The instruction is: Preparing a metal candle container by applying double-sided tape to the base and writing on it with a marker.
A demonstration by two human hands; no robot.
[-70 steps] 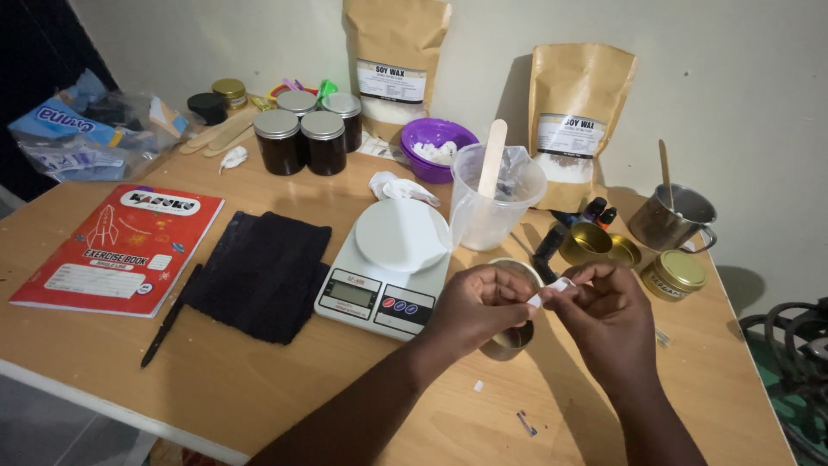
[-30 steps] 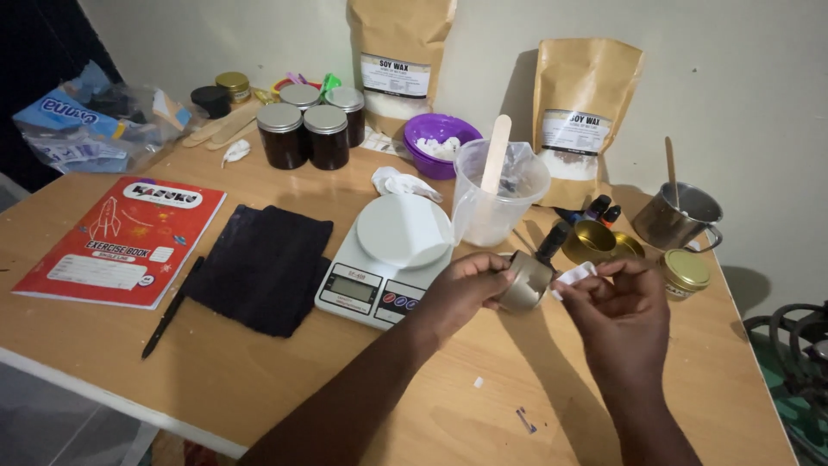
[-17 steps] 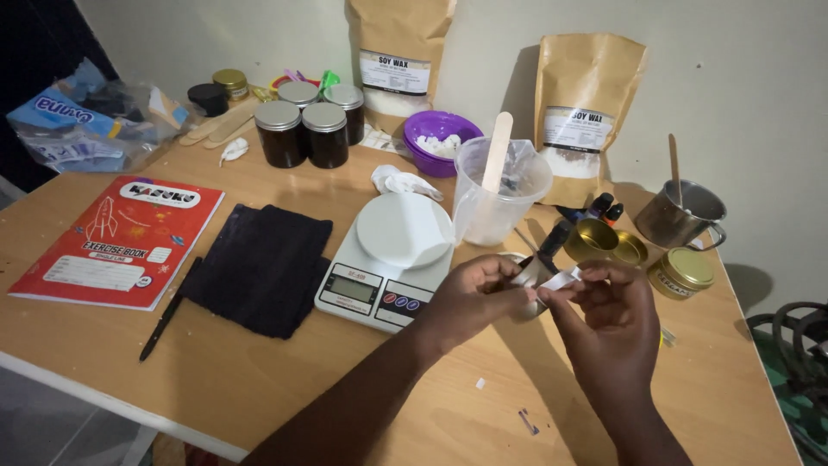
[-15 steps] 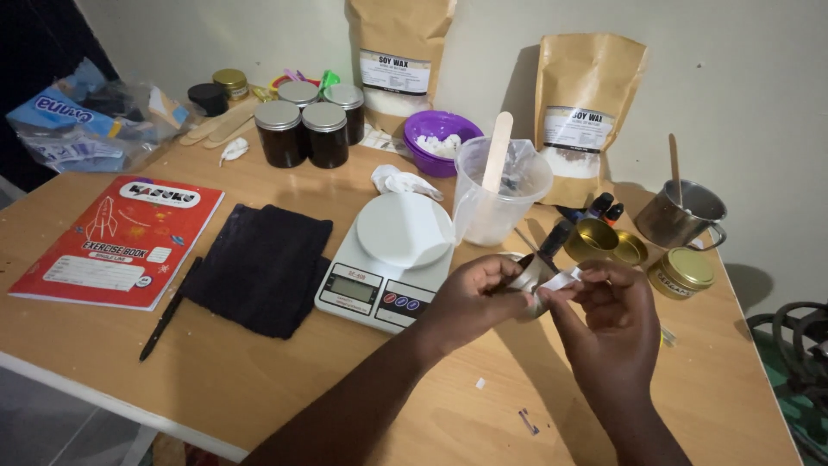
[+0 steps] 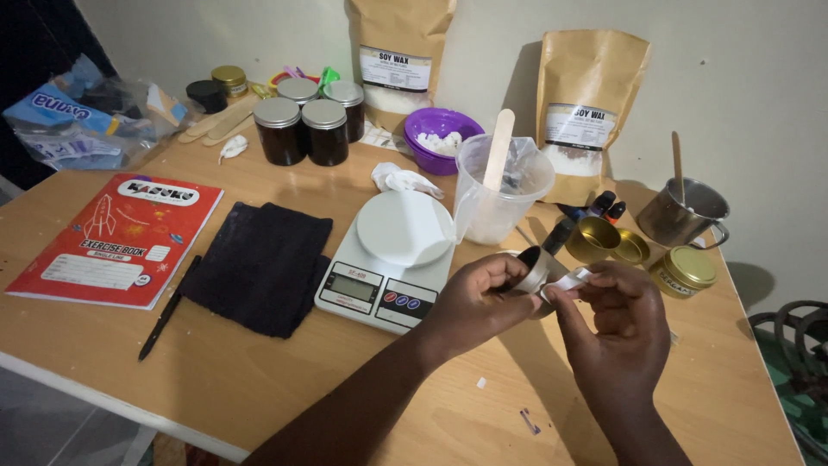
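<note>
Two hands: both are working just right of the kitchen scale (image 5: 388, 259), which is serving as the landmark below.
Bench (image 5: 259, 380): wooden top, carrying everything listed.
Wax bags: two brown paper pouches (image 5: 401, 56) (image 5: 589, 103) are standing against the wall, behind the scale.
Exercise book (image 5: 116, 237): red, lying flat, well to the left of the scale.
Black cloth (image 5: 263, 263): lying just left of the scale, with a black pen (image 5: 168, 308) beside its far edge.
Plastic cup (image 5: 500, 194): clear, holding a wooden stick, standing just behind the scale's right corner.
Dark jars (image 5: 310, 125): four with silver lids, clustering behind and left of the scale.
Purple bowl (image 5: 440, 138): sitting behind the scale, near the left pouch.
Metal pitcher (image 5: 686, 211): standing far right of the scale, a stick leaning in it.
Left hand (image 5: 474, 302): its grip is closing around a small round tin (image 5: 528, 269), tilting the tin on its side just right of the scale and above the bench.
Right hand (image 5: 621, 332): its grip is pinching a small white strip (image 5: 569, 280) between thumb and fingertips, right at the tin's mouth.
Gold tins (image 5: 617, 246): open ones resting right of the scale, a lidded one (image 5: 683, 272) beside them.
</note>
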